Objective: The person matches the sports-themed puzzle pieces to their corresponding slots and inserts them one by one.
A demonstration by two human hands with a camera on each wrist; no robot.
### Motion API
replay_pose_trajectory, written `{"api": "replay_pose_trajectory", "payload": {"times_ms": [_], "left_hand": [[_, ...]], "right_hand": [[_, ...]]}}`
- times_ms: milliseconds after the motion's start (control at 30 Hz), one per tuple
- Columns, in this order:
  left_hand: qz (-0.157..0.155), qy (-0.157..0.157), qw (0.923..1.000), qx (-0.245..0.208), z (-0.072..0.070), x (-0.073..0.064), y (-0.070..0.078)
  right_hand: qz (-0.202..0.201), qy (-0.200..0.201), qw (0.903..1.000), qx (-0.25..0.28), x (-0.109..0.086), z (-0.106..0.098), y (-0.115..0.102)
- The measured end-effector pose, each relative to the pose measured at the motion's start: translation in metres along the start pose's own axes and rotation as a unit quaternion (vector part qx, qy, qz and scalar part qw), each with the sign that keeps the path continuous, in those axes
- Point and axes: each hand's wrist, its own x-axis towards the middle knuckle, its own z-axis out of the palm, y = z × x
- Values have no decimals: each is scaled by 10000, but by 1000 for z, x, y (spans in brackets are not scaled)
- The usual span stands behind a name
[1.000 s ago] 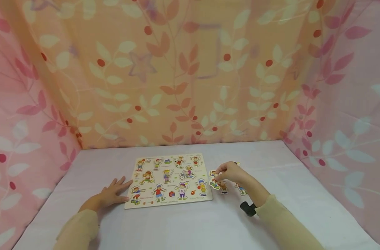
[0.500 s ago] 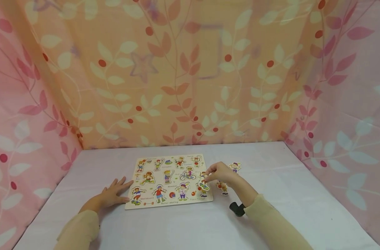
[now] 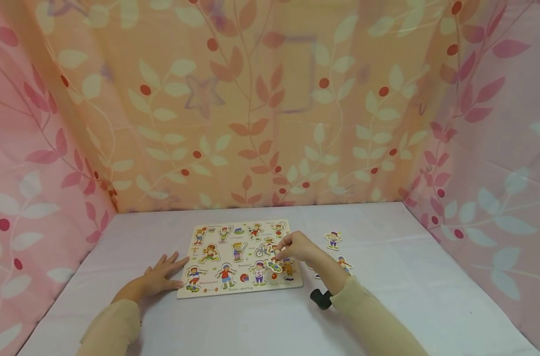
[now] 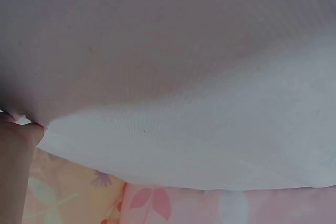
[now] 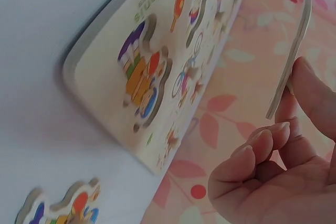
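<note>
My left hand (image 3: 160, 275) lies with spread fingers at the left edge of the wooden puzzle board (image 3: 212, 273), which has figures of children playing sports. In the left wrist view only a bit of that hand (image 4: 21, 140) shows. Over the board's right part, my right hand (image 3: 298, 247) pinches a puzzle piece (image 3: 275, 262) of a child on a skateboard between thumb and index finger. The right wrist view shows this piece (image 5: 291, 59) edge-on, raised off the board, the other fingers curled below it. Behind it, a table-tennis figure (image 5: 142, 80) lies at the board's corner.
Right of the board lie loose puzzle pieces: one with a purple cap (image 3: 333, 240), another (image 3: 343, 266) partly behind the right forearm. A black wrist mount (image 3: 320, 299) sits under that arm. Floral curtains (image 3: 252, 99) enclose the white table (image 3: 234, 326).
My right hand has carried the skateboard piece leftward from the loose pieces to above the board's right part. The left hand has stayed at the board's edge.
</note>
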Motion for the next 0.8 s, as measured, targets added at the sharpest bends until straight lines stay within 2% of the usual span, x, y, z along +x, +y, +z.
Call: {"api": "replay_pose_trajectory", "payload": {"times_ms": [467,800], "left_hand": [[-66,2,10000,-53,0,-1,2],[-61,12,9999,-80,0,-2,3]], "right_hand": [[-133,-198,9987,444,9,28,-9],[-109,-146,9990,418,15,47,-14]]}}
